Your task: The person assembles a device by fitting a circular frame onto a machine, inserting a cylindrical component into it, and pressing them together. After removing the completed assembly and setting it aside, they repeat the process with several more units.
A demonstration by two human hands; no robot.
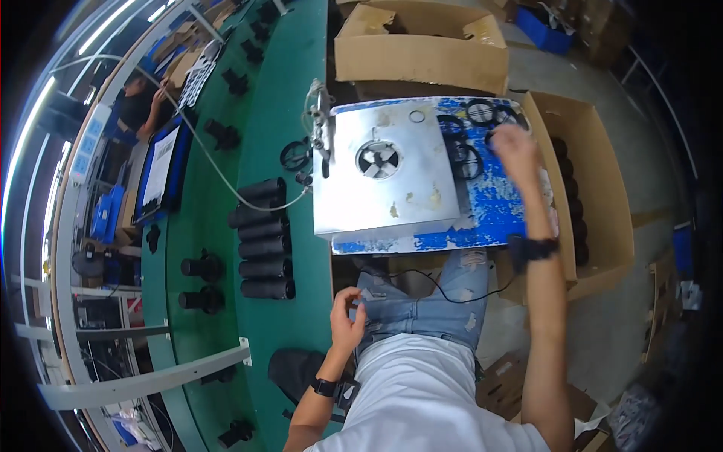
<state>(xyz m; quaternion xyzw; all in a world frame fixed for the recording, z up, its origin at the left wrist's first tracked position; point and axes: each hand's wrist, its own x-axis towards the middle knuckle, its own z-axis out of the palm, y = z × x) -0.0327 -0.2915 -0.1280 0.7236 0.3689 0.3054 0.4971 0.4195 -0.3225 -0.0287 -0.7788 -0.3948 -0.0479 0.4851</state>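
Observation:
My right hand [517,148] reaches far out over the worn blue board [493,207], its fingers among several black rings [467,158] lying there; whether it grips one is hidden by blur. My left hand [348,316] rests near my lap by the bench edge, fingers curled, holding nothing that I can see. A square metal plate [392,188] with a round fan-like opening [378,159] lies on the board between the hands.
Several black cylinders [263,241] lie stacked on the green bench [294,90] to the left. Open cardboard boxes stand behind [422,45] and to the right [595,188], the right one lined with black parts. Another person [143,102] works at far left.

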